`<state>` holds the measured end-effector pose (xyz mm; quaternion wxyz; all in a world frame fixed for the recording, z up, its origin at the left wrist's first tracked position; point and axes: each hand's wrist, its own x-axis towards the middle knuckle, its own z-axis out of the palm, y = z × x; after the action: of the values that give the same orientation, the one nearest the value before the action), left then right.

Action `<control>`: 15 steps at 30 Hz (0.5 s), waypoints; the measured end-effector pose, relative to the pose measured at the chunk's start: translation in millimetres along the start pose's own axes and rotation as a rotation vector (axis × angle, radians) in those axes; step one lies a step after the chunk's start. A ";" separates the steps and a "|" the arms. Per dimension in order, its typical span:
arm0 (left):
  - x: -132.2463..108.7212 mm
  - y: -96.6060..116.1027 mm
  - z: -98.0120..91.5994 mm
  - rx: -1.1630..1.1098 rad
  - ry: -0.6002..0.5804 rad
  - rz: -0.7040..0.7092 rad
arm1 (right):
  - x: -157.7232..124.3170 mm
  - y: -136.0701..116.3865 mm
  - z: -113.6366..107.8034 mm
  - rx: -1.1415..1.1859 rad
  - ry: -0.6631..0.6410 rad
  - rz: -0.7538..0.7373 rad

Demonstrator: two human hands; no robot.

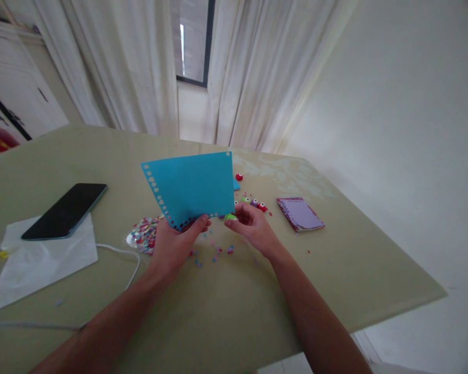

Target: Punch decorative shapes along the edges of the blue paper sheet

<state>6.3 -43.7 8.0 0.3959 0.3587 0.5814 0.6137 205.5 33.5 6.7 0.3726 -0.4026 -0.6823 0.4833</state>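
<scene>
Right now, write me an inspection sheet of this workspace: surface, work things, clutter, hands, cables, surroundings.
Surface: greenish table, loose paper bits scattered near the hands.
Work things: blue sheet, raised, holes along its left and lower edges; small green object; purple-topped paper stack lying at right.
Clutter: heap of coloured bits beside the left hand; dark phone partly on a white sheet.
Hands: left grips the blue sheet; right hand holds the green object between thumb and fingers.
Cables: white cable, two stretches at left; ends not seen.
Surroundings: pale curtains, window, white wall; co-workers: nothing seen.
</scene>
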 end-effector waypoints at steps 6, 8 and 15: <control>4.0 0.4 -3.0 -0.066 0.019 -0.018 | 9.0 20.8 -27.2 -0.639 0.255 -0.148; 7.3 1.6 -5.4 -0.094 0.045 -0.017 | 11.0 27.0 -30.8 -0.709 0.271 -0.136; 17.3 10.2 -9.1 -0.197 0.196 0.045 | 10.0 26.3 -3.5 -0.751 0.256 -0.278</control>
<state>-10.0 -32.1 17.2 0.3565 0.2693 0.5458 0.7088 209.6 49.3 -16.5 0.3435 -0.4711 -0.8072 0.0922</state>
